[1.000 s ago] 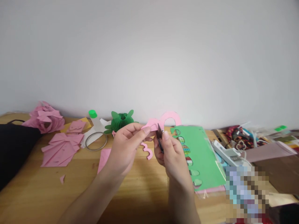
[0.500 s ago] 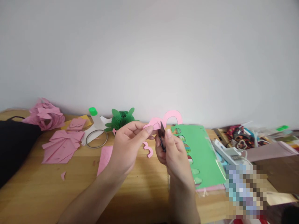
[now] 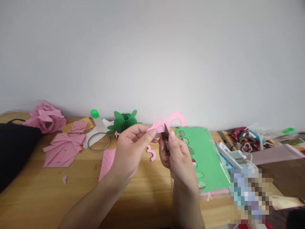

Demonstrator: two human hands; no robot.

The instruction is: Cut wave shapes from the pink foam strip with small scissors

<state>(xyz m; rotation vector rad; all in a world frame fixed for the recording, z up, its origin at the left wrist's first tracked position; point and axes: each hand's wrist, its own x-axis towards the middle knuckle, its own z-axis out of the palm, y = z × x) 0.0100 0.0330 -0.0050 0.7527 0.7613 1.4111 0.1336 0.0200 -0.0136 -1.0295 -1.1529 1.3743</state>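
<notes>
Pinching a curved pink paper strip (image 3: 158, 125) between thumb and fingers, the left hand (image 3: 130, 149) supports it above the wooden table (image 3: 143, 197), while the right hand (image 3: 178, 157) grasps dark scissors (image 3: 166, 135) whose blades point upward at the strip, near the junction of its two arches. Whether the blades are fully closed cannot be told. Between the hands, lower down, lies a small pink cut-out (image 3: 152, 155) resembling a 3. A green sheet (image 3: 209, 159) with oval windows lies beside the right hand; a green pleated paper figure (image 3: 125, 122) stands beyond the left.
</notes>
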